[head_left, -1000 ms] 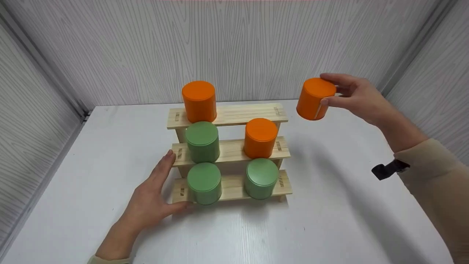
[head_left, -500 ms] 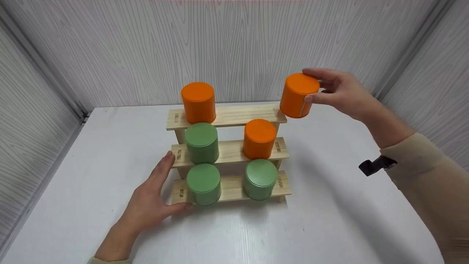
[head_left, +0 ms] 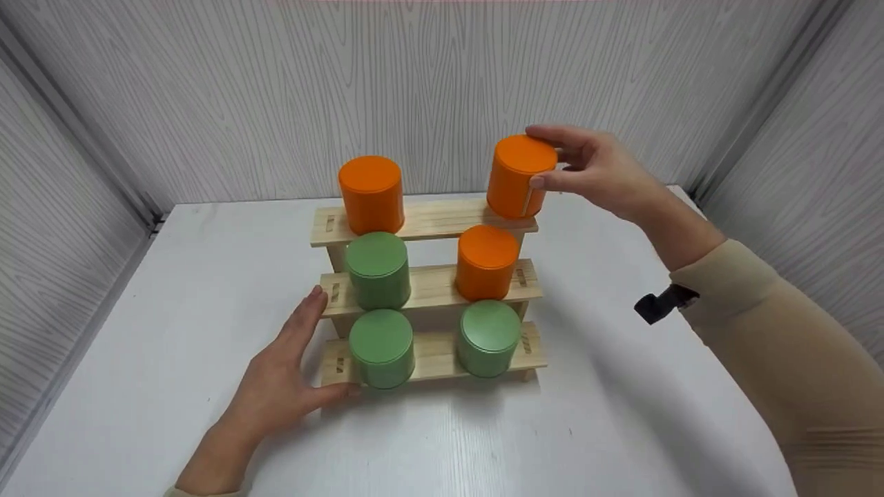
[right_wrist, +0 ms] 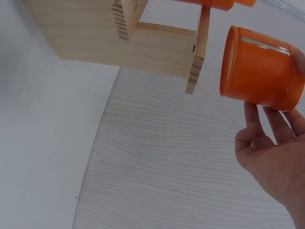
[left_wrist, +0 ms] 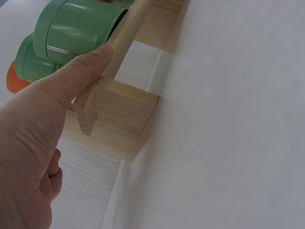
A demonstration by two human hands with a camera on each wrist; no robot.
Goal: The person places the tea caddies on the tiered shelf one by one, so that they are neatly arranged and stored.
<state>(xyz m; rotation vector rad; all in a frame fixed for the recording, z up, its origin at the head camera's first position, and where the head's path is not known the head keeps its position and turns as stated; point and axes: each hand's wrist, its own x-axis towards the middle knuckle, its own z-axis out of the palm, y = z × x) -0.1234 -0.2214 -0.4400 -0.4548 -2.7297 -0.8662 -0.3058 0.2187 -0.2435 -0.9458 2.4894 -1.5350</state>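
Note:
An orange tin [head_left: 512,181] is pinched between the thumb and fingers of my right hand [head_left: 602,169], slightly tilted above the right end of the three-tier wooden rack [head_left: 445,217]. In the right wrist view a gap shows between the tin [right_wrist: 259,71] and the top shelf [right_wrist: 199,52]. My left hand [head_left: 273,383] rests at the rack's left side with fingers spread; its thumb [left_wrist: 81,69] lies along the front edge of the bottom shelf. Another orange tin [head_left: 371,197] stands on the top shelf's left end.
On the middle shelf stand a green tin [head_left: 378,273] at left and an orange tin [head_left: 486,266] at right. Two green tins, left [head_left: 382,351] and right [head_left: 488,342], occupy the bottom shelf. Wood-grain panels [head_left: 428,90] enclose the white table [head_left: 442,449] behind and at both sides.
My right hand has carried the orange tin leftward, from beside the rack to above the right end of its top shelf. The left hand stays in place against the rack.

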